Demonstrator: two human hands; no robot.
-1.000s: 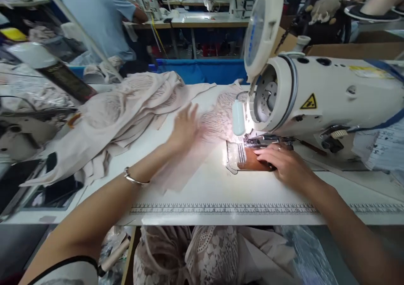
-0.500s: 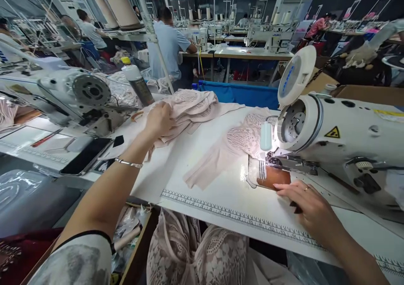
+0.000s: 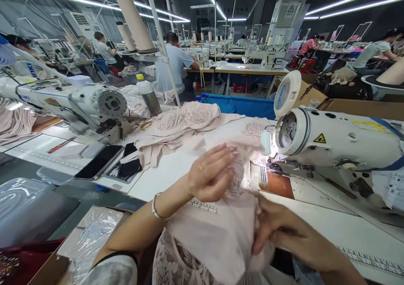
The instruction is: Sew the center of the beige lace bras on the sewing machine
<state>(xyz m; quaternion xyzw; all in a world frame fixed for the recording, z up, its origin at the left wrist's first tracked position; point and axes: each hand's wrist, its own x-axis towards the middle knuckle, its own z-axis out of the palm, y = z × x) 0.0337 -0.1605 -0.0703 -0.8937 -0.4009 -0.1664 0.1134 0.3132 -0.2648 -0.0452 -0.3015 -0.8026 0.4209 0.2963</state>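
A pale pink lace bra piece (image 3: 221, 234) hangs over the table's front edge between my hands, partly blurred by motion. My left hand (image 3: 211, 174) grips its lacy upper part, fingers bent towards the right. Lower and to the right, my right hand (image 3: 280, 224) has its fingers closed on the plain fabric edge. Behind them, a stack of similar bra pieces (image 3: 192, 116) lies on the white table. Another lace cup (image 3: 255, 129) lies by the needle area of the sewing machine (image 3: 341, 133), next to a brown plate (image 3: 277, 185).
A second sewing machine (image 3: 75, 104) stands left, near a spray can (image 3: 149, 97) and a dark phone (image 3: 99, 162). A thread stand pole (image 3: 159, 32) rises behind the stack. A ruler strip (image 3: 369, 259) runs along the table's front. Below left sits a plastic-wrapped packet (image 3: 91, 230).
My left hand has come from the stack to the front middle. My right hand has left the brown plate and moved down and left. Both now hold a bra piece. The view has tilted up.
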